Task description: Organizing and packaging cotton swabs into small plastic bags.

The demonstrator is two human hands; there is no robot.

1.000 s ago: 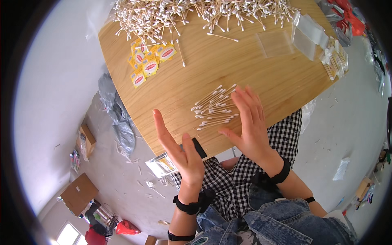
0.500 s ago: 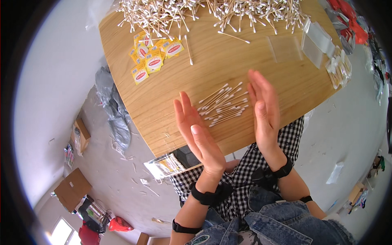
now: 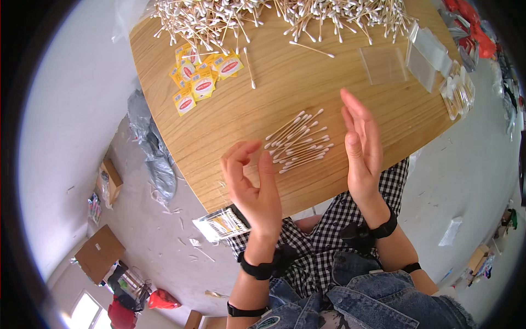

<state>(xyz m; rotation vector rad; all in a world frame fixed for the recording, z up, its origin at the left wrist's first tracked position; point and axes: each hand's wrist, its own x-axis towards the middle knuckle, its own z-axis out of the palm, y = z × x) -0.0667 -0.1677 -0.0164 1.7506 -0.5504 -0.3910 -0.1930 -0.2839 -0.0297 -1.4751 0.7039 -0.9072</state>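
Note:
A small bunch of cotton swabs (image 3: 298, 143) lies loosely lined up on the wooden table (image 3: 219, 126), between my two hands. My left hand (image 3: 249, 183) is just left of the bunch, its fingers bent and apart from the thumb, holding nothing. To the right of the swabs my right hand (image 3: 362, 145) stands on edge, fingers stretched out and palm facing inward, also holding nothing. Neither hand grips a swab. At the table's far side spreads a large heap of cotton swabs (image 3: 213, 22).
Yellow printed cards (image 3: 203, 83) lie in a pile at the left. Clear plastic bags (image 3: 430, 55) rest at the right, beside packed swabs (image 3: 458, 92) at the table edge. A filled swab pack (image 3: 222, 223) sits by the near left edge. Stray swabs (image 3: 249, 68) lie between.
My left hand has moved left, away from the swabs, and its fingers have curled. My right hand has shifted slightly right. The small bunch has hardly moved.

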